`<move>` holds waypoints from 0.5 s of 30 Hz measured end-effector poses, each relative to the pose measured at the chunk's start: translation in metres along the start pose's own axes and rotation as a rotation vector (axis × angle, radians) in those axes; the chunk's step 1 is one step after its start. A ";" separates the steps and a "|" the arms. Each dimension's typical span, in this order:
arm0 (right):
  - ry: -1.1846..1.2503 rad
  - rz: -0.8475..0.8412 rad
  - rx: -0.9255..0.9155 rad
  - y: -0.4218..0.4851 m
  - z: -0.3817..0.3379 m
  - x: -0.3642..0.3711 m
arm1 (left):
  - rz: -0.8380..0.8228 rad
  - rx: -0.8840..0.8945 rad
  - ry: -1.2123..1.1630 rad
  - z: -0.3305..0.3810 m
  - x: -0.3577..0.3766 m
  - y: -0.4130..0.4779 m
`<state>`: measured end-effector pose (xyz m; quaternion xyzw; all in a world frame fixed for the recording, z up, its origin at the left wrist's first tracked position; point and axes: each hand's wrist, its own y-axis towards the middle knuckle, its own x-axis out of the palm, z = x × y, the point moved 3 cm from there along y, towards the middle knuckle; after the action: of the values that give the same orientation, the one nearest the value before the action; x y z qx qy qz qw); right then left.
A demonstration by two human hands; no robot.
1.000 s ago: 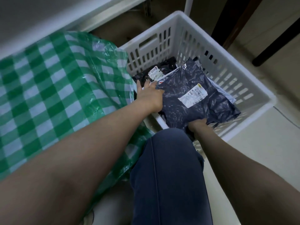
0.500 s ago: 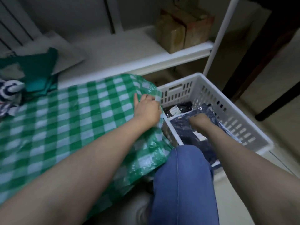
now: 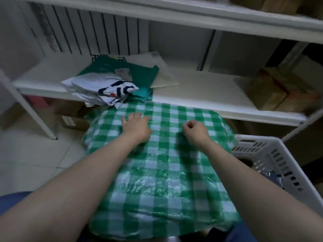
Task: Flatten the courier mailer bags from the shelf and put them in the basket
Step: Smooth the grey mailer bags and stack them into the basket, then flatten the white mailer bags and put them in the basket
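In the middle of the frame, a table (image 3: 166, 180) under a green-and-white checked cover with a glossy, wrinkled film fills the foreground; whatever is beneath the cover is hidden. The left hand (image 3: 137, 127) lies flat on the cover near its far edge, fingers straight and spread. The right hand (image 3: 194, 130) is beside it, towards the right, with its fingers curled into a fist that holds nothing. Whether it touches the cover or hangs just above it is hard to tell.

Beyond the table, on the white shelf (image 3: 201, 88) in the upper centre, lies a pile of mailer bags. A crumpled white bag (image 3: 94, 86) with dark print sits at the front, overhanging the shelf edge. Under and behind it are teal bags (image 3: 141, 75), and a pale cream bag (image 3: 165, 78) is partly covered at the back. The print is too blurred to read, and the number of bags in the pile cannot be made out.

At the lower right, the white slotted basket (image 3: 272, 151) is cut off by the frame edge and partly hidden behind the right forearm. Only a sliver of a dark mailer bag (image 3: 272, 177) shows inside it. Blurred cardboard boxes (image 3: 279, 91) stand at the right end of the shelf.
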<state>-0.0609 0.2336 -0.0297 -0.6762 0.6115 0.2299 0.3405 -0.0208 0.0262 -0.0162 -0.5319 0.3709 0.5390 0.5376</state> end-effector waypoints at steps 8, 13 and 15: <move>0.249 -0.091 -0.209 0.039 -0.120 0.097 | -0.271 -0.064 -0.052 -0.087 0.049 0.011; 0.299 -0.139 -0.260 0.078 -0.179 0.117 | -0.289 -0.060 -0.043 -0.089 0.054 0.018; 0.338 -0.195 -0.200 0.087 -0.193 0.124 | -0.290 -0.060 -0.041 -0.089 0.055 0.019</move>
<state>-0.1484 0.0058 -0.0079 -0.7916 0.5656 0.1388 0.1848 -0.0156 -0.0531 -0.0872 -0.5848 0.2629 0.4773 0.6009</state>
